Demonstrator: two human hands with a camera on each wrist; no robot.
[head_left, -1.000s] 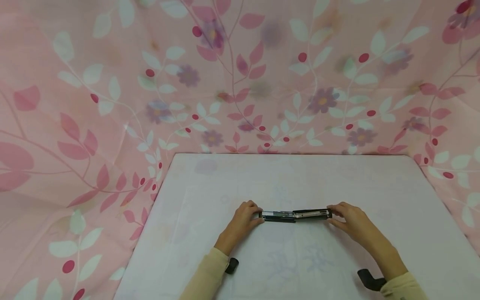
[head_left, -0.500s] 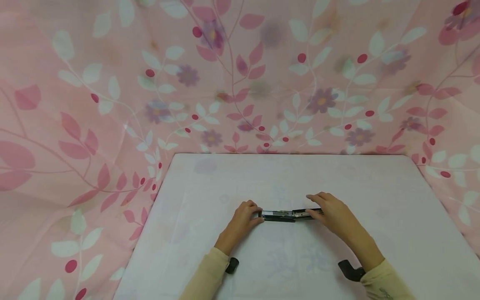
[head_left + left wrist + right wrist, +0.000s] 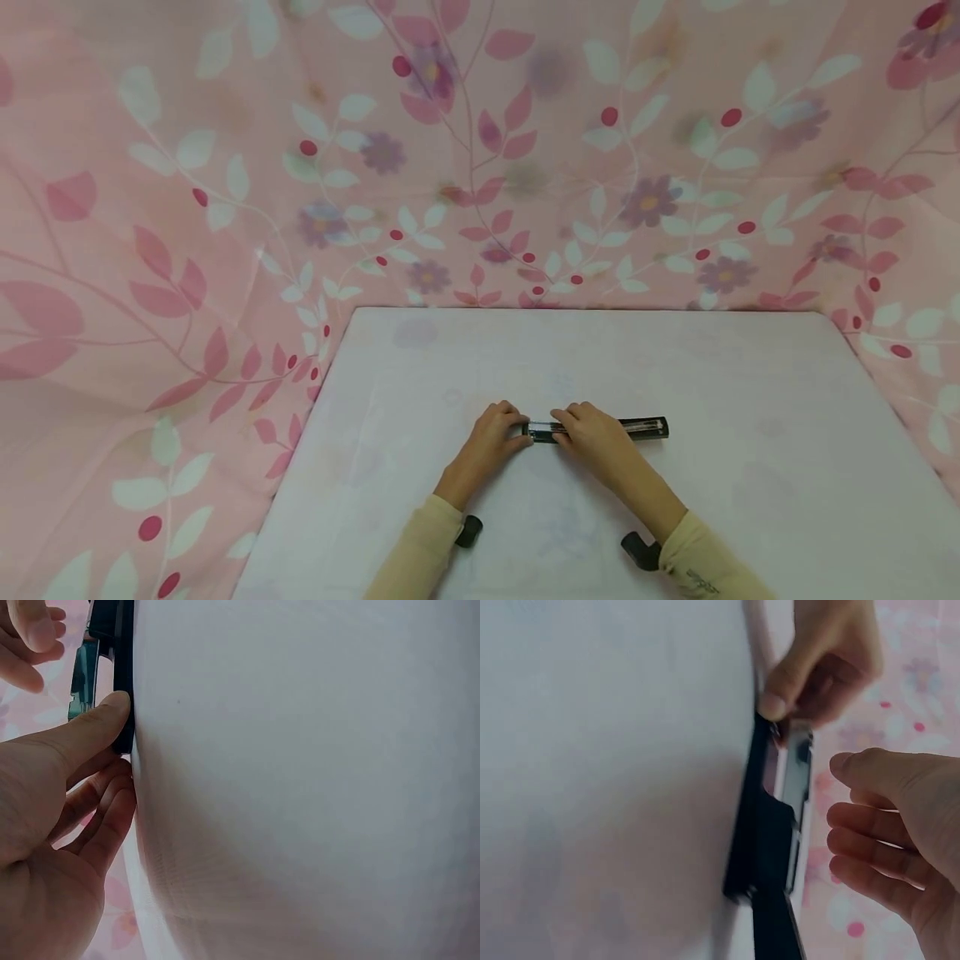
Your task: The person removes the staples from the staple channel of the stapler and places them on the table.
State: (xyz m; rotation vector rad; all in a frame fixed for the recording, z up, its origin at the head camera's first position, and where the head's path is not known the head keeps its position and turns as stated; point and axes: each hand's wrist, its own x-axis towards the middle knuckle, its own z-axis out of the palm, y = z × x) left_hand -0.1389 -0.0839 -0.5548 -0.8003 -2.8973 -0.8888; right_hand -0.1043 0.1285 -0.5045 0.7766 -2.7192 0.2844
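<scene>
A black stapler (image 3: 647,428) with a silver metal magazine lies folded open on the white table, its two arms stretched out nearly in line. My left hand (image 3: 487,437) pinches the end of its base; in the left wrist view the thumb (image 3: 105,716) presses on the black base. Over the magazine hovers my right hand (image 3: 596,442), overlapping the stapler's middle in the head view. The right wrist view shows a gap between the right fingertips (image 3: 844,862) and the metal magazine (image 3: 799,772), with those fingers loosely bent and holding nothing.
White cloth covers the table (image 3: 450,350). Behind and to the sides hangs a pink curtain (image 3: 555,167) printed with flowers and leaves. Each wrist carries a black camera mount, one at the left sleeve (image 3: 469,531) and one at the right sleeve (image 3: 640,552).
My right hand has let go of the stapler's far right end and moved left along it to above the magazine. The left hand keeps its grip on the base end.
</scene>
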